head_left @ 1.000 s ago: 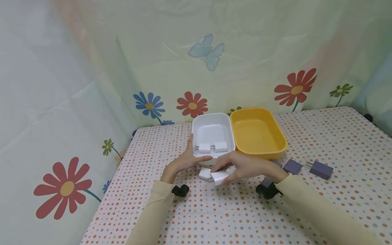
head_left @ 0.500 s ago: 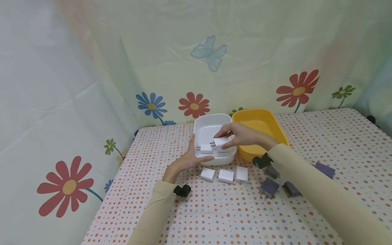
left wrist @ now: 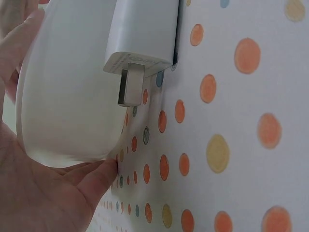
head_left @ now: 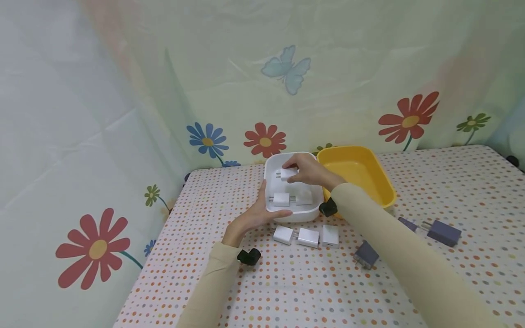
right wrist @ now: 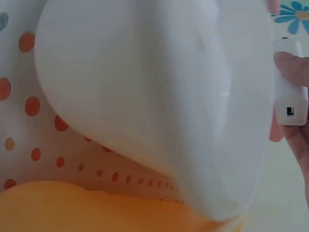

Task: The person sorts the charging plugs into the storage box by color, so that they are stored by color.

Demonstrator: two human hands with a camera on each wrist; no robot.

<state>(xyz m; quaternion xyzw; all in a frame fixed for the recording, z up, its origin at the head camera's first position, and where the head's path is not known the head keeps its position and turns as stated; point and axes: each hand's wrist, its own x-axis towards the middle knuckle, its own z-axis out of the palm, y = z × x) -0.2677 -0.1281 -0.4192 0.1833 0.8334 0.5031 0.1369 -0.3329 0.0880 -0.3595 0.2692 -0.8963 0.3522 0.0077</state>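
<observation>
My left hand (head_left: pixel 256 213) holds the white plastic bin (head_left: pixel 293 217) at its near left corner, thumb along the front rim and fingers along the side. Over the back of that bin, my right hand (head_left: pixel 309 169) pinches a white plug-in charger (head_left: pixel 288 174), prongs pointing left. The right wrist view shows a small port in the end of this white charger (right wrist: pixel 291 89). Lying inside the bin toward the front are two more chargers, one on the left (head_left: pixel 281 199) and one on the right (head_left: pixel 304 198).
A yellow bin (head_left: pixel 383 175) stands against the white bin's right side. In front lie white chargers, left (head_left: pixel 283 234), middle (head_left: pixel 308 238) and right (head_left: pixel 330 236). Several dark purple chargers (head_left: pixel 444 233) lie farther right, partly behind my right sleeve. A printed curtain (head_left: pixel 348 100) hangs behind.
My right hand has lifted a white charger from the table in front, carried it over the rim and on toward the bin's back. The left hand keeps its hold on the bin.
</observation>
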